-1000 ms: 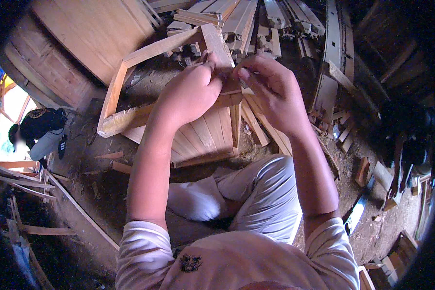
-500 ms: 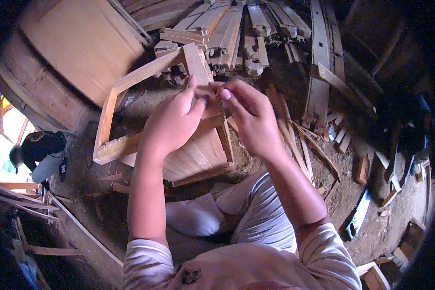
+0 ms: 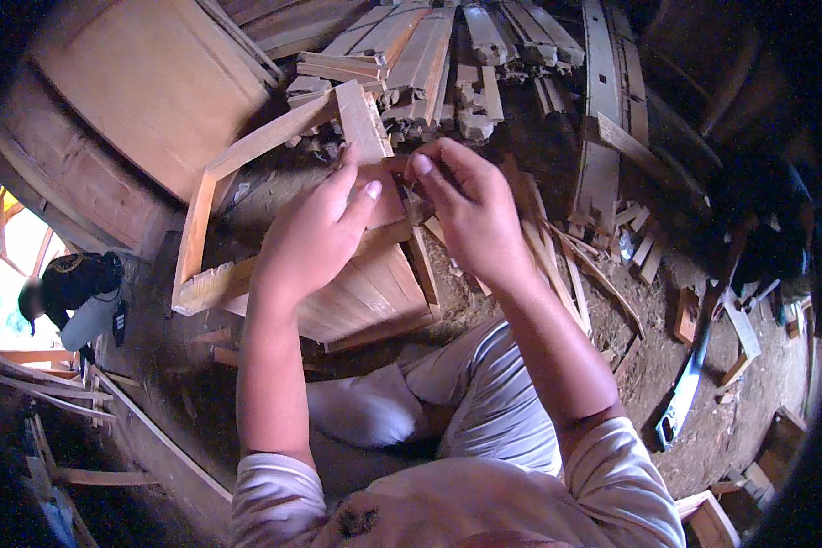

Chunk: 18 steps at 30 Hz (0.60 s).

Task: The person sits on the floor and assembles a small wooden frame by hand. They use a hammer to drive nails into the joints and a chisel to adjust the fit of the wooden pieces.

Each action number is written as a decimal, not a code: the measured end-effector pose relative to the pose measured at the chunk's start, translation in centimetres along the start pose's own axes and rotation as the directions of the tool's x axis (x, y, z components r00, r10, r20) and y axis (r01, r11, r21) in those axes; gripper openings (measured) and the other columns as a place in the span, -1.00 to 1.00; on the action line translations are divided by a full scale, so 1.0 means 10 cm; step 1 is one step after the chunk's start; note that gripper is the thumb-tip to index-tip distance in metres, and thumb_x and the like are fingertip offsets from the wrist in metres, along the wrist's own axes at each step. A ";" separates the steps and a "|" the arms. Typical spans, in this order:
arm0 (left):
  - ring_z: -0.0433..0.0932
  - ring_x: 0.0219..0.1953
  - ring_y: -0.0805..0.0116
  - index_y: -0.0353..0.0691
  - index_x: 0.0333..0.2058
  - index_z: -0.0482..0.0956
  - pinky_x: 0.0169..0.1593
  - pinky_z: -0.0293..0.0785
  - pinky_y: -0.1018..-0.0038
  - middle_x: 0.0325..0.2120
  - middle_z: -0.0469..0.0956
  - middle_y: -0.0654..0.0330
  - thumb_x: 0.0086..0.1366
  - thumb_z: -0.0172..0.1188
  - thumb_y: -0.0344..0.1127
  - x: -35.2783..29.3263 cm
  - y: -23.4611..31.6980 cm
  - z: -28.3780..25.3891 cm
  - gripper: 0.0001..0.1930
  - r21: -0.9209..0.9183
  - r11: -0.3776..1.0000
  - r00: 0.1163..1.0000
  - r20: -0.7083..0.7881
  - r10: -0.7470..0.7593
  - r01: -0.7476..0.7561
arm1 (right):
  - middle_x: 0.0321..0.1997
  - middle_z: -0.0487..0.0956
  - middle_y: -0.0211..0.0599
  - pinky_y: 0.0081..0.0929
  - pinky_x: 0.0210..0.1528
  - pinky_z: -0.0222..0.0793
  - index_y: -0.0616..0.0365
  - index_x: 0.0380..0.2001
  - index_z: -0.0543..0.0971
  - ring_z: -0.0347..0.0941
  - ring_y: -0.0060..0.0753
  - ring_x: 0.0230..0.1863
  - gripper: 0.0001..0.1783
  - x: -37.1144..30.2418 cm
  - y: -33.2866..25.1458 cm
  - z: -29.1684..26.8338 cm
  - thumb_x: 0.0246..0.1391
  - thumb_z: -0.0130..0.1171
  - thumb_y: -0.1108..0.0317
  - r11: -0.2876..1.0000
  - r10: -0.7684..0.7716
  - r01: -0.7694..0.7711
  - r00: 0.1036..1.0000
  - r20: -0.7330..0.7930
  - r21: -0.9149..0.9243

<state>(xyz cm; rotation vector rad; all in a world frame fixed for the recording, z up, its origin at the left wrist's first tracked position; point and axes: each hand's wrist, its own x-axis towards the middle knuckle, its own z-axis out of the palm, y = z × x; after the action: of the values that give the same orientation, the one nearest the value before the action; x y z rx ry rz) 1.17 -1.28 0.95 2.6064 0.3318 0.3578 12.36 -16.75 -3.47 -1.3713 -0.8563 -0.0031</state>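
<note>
My left hand [image 3: 315, 228] is closed around a short piece of wood [image 3: 388, 203] at the near right corner of a wooden frame [image 3: 196, 228]. Its thumb lies on top of the wood; its lower fingers are hidden. Just to the right, my right hand [image 3: 475, 205] is closed in a pinch, thumb against forefinger, by the end of that piece. Whatever sits between those fingertips is too small and dark to make out. Under my left wrist, a slatted wooden panel with raised edges [image 3: 370, 297] lies slanted in front of my legs.
Stacked boards [image 3: 420, 55] fill the far side. A handsaw [image 3: 680, 402] lies on the dirt floor at right, near wood offcuts [image 3: 687, 315]. Thin strips [image 3: 557, 260] lie right of my right hand. A large panel [image 3: 146, 91] leans far left; another person [image 3: 87, 292] bends below it.
My right hand has shifted slightly up and left, its pinch still closed. My left thumb has moved slightly left along the wood. The frame has hardly moved.
</note>
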 end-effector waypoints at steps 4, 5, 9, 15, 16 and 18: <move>0.52 0.11 -0.31 -0.47 0.33 0.28 0.18 0.44 0.03 0.05 0.53 -0.35 0.51 -0.03 -0.03 0.06 -0.11 0.10 -0.36 -0.020 0.997 0.994 -0.077 0.073 -0.075 | -0.30 0.68 -0.07 -0.38 -0.12 0.48 0.33 -0.18 0.59 0.57 -0.51 -0.24 -0.78 0.07 -0.07 -0.08 0.39 0.13 0.34 0.997 0.047 -0.044 0.998 0.044 -0.069; 0.52 0.11 -0.30 -0.49 0.32 0.29 0.18 0.44 0.04 0.05 0.53 -0.36 0.51 -0.03 -0.03 0.08 -0.15 0.12 -0.36 -0.026 0.995 0.992 -0.092 0.089 -0.092 | -0.30 0.69 -0.07 -0.38 -0.12 0.48 0.33 -0.18 0.59 0.57 -0.50 -0.24 -0.78 0.09 -0.05 -0.06 0.39 0.13 0.34 0.998 0.033 -0.031 0.998 0.044 -0.047; 0.52 0.11 -0.31 -0.52 0.30 0.31 0.18 0.44 0.04 0.04 0.53 -0.37 0.50 -0.03 -0.06 0.11 -0.15 0.14 -0.37 -0.039 0.993 0.991 -0.078 0.105 -0.109 | -0.31 0.69 -0.05 -0.37 -0.13 0.48 0.34 -0.19 0.59 0.58 -0.47 -0.25 -0.77 0.10 -0.02 -0.07 0.38 0.14 0.34 0.999 0.010 -0.009 1.000 0.029 -0.047; 0.54 0.08 -0.32 -0.52 0.29 0.32 0.14 0.45 0.01 -0.01 0.55 -0.38 0.50 -0.01 -0.09 0.08 -0.09 0.08 -0.39 -0.022 0.994 0.992 -0.076 0.103 -0.105 | -0.34 0.66 0.03 -0.33 -0.16 0.46 0.35 -0.19 0.59 0.60 -0.37 -0.29 -0.75 0.10 -0.01 -0.07 0.36 0.16 0.32 0.994 0.009 -0.005 0.999 0.037 -0.106; 0.54 0.07 -0.32 -0.52 0.29 0.32 0.14 0.46 0.01 -0.02 0.56 -0.38 0.50 -0.01 -0.09 0.08 -0.08 0.07 -0.39 -0.007 0.995 0.992 -0.071 0.101 -0.102 | -0.34 0.66 0.03 -0.32 -0.17 0.46 0.35 -0.19 0.59 0.60 -0.36 -0.29 -0.75 0.10 -0.02 -0.07 0.36 0.16 0.31 0.991 0.005 0.000 0.999 0.036 -0.131; 0.55 0.06 -0.31 -0.52 0.28 0.32 0.12 0.47 0.01 -0.04 0.56 -0.38 0.50 -0.01 -0.09 0.08 -0.07 0.06 -0.40 0.023 0.995 0.993 -0.061 0.098 -0.096 | -0.35 0.66 0.03 -0.32 -0.17 0.46 0.36 -0.19 0.60 0.59 -0.36 -0.30 -0.75 0.10 0.01 -0.05 0.36 0.17 0.31 0.999 0.001 0.001 1.000 0.031 -0.050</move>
<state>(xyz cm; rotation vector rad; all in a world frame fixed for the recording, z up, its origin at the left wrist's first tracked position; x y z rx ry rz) 1.94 -0.66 0.24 2.6410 0.2312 0.4720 13.45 -16.69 -3.01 -1.4215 -0.8875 -0.0030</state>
